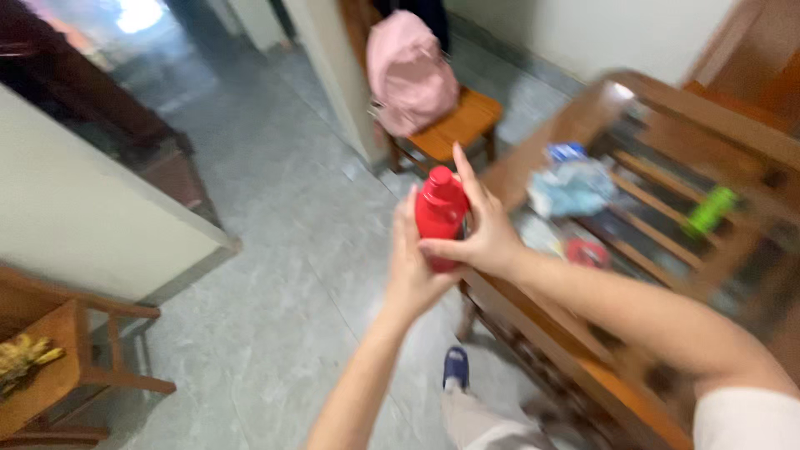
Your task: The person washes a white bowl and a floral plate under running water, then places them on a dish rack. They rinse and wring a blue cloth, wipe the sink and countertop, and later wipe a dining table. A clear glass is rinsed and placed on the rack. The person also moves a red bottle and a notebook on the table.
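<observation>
Two hands meet around a small red bottle (439,215) held up in the air over the grey tiled floor (275,250), just left of a wooden slatted table (667,183). The left hand (414,271) comes up from below, its palm and fingers pressed against the bottle's left side and underside, cupping it. The right hand (479,237) reaches in from the right, fingers wrapped across the bottle's body and one finger stretched up alongside the cap, so both hands are grasping the bottle. The picture is blurred, so I cannot tell whether the cap is tight or loose. On the table's slats, right of the hands, lie a crumpled pale blue bag (571,185), a round red thing (587,252) and, further right, a green object (712,208). Far behind the bottle a pink backpack (408,71) sits on a wooden chair (462,125). Near the left edge, another wooden chair (75,358) carries something yellow (25,354). Below the hands, a foot in a blue slipper (455,367) stands on the floor.
</observation>
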The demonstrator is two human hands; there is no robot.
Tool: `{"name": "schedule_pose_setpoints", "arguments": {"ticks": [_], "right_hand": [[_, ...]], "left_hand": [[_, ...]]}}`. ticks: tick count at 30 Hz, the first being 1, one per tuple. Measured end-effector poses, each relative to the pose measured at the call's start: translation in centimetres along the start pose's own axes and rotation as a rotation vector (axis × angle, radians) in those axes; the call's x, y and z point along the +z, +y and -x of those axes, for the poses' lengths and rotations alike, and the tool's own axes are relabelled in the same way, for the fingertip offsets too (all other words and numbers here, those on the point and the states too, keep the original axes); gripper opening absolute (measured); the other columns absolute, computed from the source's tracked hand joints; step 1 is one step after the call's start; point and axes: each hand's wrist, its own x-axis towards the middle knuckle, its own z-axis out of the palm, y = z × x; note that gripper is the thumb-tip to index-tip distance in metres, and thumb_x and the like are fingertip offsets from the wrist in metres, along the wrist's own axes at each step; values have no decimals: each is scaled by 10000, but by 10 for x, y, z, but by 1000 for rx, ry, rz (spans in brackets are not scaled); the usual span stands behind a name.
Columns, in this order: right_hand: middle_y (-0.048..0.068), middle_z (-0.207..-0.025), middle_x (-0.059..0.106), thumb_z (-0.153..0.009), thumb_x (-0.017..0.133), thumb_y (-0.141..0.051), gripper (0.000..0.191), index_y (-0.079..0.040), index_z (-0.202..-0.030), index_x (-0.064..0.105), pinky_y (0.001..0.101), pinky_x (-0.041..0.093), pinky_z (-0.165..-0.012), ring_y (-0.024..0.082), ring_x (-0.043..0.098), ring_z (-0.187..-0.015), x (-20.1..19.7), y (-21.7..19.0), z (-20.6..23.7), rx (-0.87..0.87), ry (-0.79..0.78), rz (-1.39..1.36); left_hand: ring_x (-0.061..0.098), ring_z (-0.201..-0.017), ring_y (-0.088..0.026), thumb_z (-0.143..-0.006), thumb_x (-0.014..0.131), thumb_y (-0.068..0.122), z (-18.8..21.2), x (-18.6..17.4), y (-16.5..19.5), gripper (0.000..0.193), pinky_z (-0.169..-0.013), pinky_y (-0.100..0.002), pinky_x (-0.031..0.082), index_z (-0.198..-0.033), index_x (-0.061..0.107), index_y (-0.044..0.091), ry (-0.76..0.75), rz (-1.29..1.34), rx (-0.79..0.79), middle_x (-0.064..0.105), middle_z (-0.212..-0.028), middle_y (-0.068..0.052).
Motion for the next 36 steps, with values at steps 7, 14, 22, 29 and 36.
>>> {"name": "schedule_pose_setpoints", "arguments": {"ticks": [7, 14, 22, 29, 36], "right_hand": [[239, -1405, 541, -743, 899, -323, 1076, 22, -1515, 234, 457, 415, -1104, 384, 548, -1307, 66, 17, -170, -477, -183, 341], [184, -1306, 604, -791, 824, -285, 744, -28, -1345, 400, 453, 468, -1007, 358, 590, -1210, 121, 1, -239, -952, -558, -450], [121, -1193, 675, -847, 738, -241, 373, -85, -1152, 590, 448, 529, -897, 329, 639, -1099, 187, 70, -309, -752, -387, -219], [190, -1278, 605, -848, 756, -301, 495, -89, -1281, 642, 534, 522, -908, 402, 590, -1162, 76, 229, -213, 653, 288, 1185], [317, -1578, 187, -739, 900, -578, 1141, -202, -1584, 232, 788, 306, -963, 559, 247, -1415, -11, 253, -19, 1618, 975, 1350]], "left_hand": [[743, -1114, -315, -695, 811, 111, -33, -46, -198, 836, -982, -392, 570, -1466, 487, 87, 212, 62, -480, 744, -1216, -165], [694, -1159, -293, -669, 835, 107, -40, -123, -357, 849, -985, -395, 522, -1443, 489, 77, 210, -96, -583, 718, -1244, -175], [736, -1085, -274, -703, 847, 188, -132, -147, -519, 797, -936, -386, 549, -1419, 513, 88, -72, -19, -632, 746, -1161, -160], [735, -1065, -257, -696, 889, 210, -168, -59, -565, 745, -921, -380, 558, -1352, 570, 53, -573, 157, -470, 746, -1140, -171], [751, -1041, -226, -686, 873, 167, -153, 96, -505, 766, -936, -354, 562, -1372, 548, 65, -967, 474, -411, 776, -1113, -136]]}}
